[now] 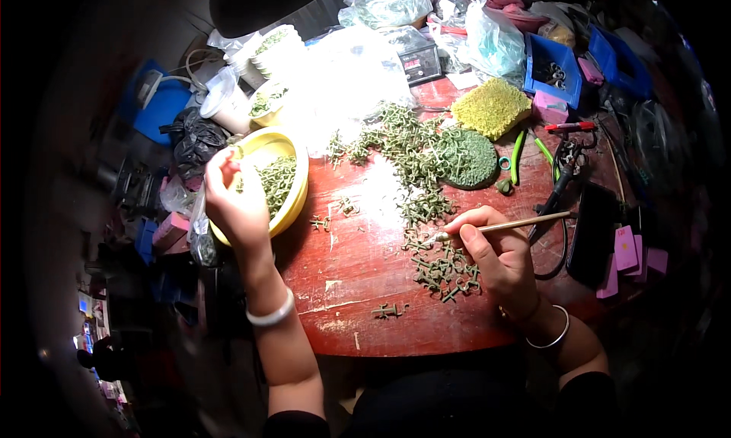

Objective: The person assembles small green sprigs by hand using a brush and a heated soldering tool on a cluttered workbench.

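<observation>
Lower right: right hand [495, 255], pinching slender stick [525, 222] pen-fashion, apparently for fine control. Centre left: left hand [237, 203], fingers curled over yellow bowl [298, 198], grip unclear.

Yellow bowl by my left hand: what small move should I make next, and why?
Perhaps bring your left hand over toward the tip of the thin stick in your right hand: that tip is at loose green pieces on the red table, while the left hand is away at the yellow bowl, which holds similar pieces. Whether that hand holds one is unclear.
</observation>
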A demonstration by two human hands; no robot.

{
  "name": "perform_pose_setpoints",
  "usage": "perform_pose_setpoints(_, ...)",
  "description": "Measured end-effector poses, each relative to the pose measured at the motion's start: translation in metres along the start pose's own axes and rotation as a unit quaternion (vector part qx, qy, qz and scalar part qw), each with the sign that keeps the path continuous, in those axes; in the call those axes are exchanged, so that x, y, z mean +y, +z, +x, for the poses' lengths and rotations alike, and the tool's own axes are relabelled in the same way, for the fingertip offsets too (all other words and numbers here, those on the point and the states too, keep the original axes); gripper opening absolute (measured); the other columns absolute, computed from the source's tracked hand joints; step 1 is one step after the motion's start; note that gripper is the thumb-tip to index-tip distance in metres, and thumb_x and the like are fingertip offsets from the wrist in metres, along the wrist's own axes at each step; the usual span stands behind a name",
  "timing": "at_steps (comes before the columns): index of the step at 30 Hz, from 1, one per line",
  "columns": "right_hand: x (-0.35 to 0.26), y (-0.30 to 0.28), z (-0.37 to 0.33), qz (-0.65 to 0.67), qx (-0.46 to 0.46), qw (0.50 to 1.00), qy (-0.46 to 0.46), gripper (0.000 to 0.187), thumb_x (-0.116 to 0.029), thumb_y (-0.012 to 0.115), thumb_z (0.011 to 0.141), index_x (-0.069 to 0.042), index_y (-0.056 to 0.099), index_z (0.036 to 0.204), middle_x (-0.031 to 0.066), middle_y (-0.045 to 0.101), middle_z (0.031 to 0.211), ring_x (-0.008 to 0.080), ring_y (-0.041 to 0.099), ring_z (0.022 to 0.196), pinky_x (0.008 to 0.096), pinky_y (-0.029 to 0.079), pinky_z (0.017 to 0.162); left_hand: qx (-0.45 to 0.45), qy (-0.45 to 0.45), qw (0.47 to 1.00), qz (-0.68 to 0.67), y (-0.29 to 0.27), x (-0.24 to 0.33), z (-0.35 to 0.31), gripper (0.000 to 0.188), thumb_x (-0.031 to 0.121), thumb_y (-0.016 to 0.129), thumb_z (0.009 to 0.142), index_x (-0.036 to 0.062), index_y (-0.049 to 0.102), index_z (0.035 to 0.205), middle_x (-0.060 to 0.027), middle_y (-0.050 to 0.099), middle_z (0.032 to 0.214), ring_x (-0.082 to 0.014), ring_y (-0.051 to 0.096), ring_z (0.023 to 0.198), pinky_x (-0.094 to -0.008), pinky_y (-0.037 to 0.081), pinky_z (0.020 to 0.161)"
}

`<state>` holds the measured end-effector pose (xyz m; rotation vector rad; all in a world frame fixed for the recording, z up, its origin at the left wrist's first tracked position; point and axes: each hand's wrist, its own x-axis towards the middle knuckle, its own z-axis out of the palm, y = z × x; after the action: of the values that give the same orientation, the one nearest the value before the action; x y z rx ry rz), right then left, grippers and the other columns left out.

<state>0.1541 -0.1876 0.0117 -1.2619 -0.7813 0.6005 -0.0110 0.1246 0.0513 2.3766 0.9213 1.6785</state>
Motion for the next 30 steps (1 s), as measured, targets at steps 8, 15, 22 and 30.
perform_pose_setpoints(8, -0.001, 0.000, 0.000, -0.038, 0.017, 0.999, 0.009, 0.014, -0.005, 0.058, 0.103, 0.002, 0.070, 0.101, 0.0027, 0.061, 0.084, 0.0085, 0.055, 0.075, 0.0261, 0.045, 0.068, -0.472, -0.175, 0.850, -0.157, -0.058, 0.084, -0.112, 0.025, -0.001, 0.073, 0.089, 0.0016, 0.068, 0.114, -0.0124, 0.073, 0.091, -0.0192, 0.073, 0.080, -0.0308, 0.058, 0.068)
perform_pose_setpoints(15, 0.010, 0.000, 0.000, -0.053, 0.005, 0.999, 0.006, 0.016, -0.006, 0.057, 0.104, 0.003, 0.070, 0.103, 0.0033, 0.062, 0.088, 0.0085, 0.055, 0.080, 0.0259, 0.046, 0.074, -0.529, -0.094, 0.831, -0.144, -0.060, 0.063, -0.107, 0.021, 0.005, 0.074, 0.089, -0.0003, 0.067, 0.108, -0.0141, 0.071, 0.089, -0.0248, 0.072, 0.080, -0.0347, 0.056, 0.069)
perform_pose_setpoints(22, 0.019, 0.000, 0.004, -0.065, -0.004, 0.998, -0.020, 0.014, -0.007, 0.059, 0.103, 0.003, 0.070, 0.102, 0.0045, 0.064, 0.088, 0.0088, 0.057, 0.080, 0.0261, 0.047, 0.073, -0.358, -0.064, 0.929, -0.067, 0.001, 0.047, -0.113, 0.012, 0.004, 0.076, 0.090, 0.0012, 0.071, 0.101, -0.0102, 0.065, 0.089, -0.0176, 0.064, 0.070, -0.0307, 0.053, 0.064)
perform_pose_setpoints(30, 0.011, -0.001, 0.003, -0.114, -0.044, 0.992, -0.029, 0.013, -0.006, 0.059, 0.103, 0.003, 0.069, 0.105, 0.0065, 0.068, 0.090, 0.0103, 0.065, 0.081, 0.0273, 0.051, 0.073, -0.400, -0.068, 0.912, -0.058, 0.005, 0.050, -0.109, 0.008, 0.001, 0.070, 0.091, 0.0012, 0.070, 0.099, -0.0159, 0.065, 0.095, -0.0322, 0.068, 0.080, -0.0407, 0.055, 0.074)
